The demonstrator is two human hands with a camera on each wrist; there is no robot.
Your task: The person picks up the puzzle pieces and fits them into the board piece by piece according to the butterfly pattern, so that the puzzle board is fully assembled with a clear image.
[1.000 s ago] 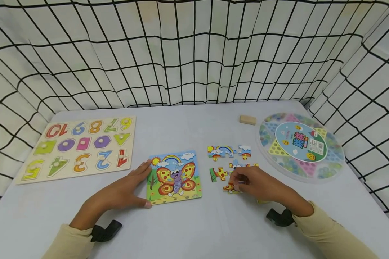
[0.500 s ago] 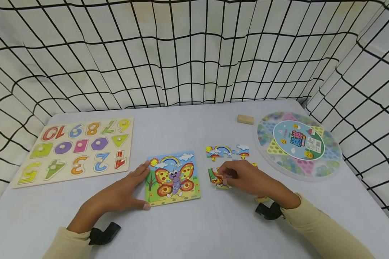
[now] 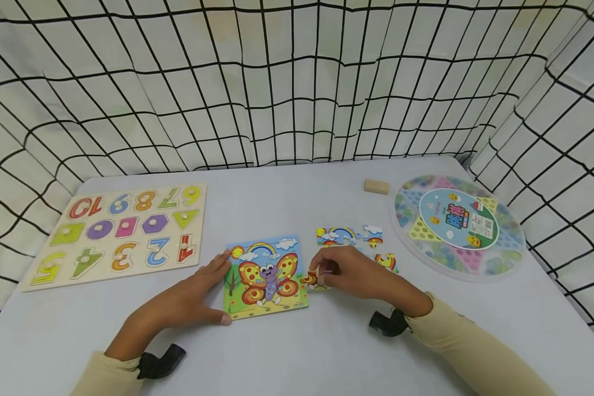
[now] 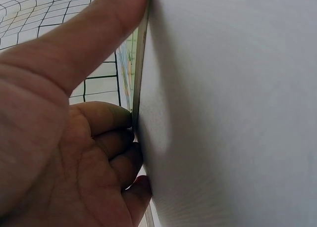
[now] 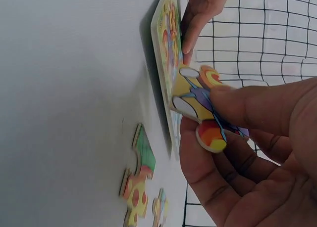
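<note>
A square butterfly puzzle board [image 3: 267, 278] lies flat on the table. My left hand [image 3: 190, 294] rests spread along its left edge, thumb at the near corner and fingertips higher up that side. In the left wrist view the same hand [image 4: 74, 153] touches the board's edge [image 4: 141, 64]. Held up at the board's right side, a puzzle piece [image 5: 195, 96] is pinched between the thumb and fingers of my right hand [image 3: 353, 275]. It shows white feet, a purple body and a red-and-yellow wing part. Loose puzzle pieces [image 3: 339, 235] lie behind the right hand, some partly hidden by it.
A wooden number-and-shape board [image 3: 124, 236] lies on the left. A round Chinese checkers set [image 3: 457, 225] sits at the right, with a small wooden block [image 3: 377, 186] beside it. Black netting [image 3: 297, 99] over white cloth encloses the table's back and sides.
My right hand has carried the puzzle piece leftward, from among the loose pieces to the right edge of the butterfly board. The left hand has stayed at the board's left edge.
</note>
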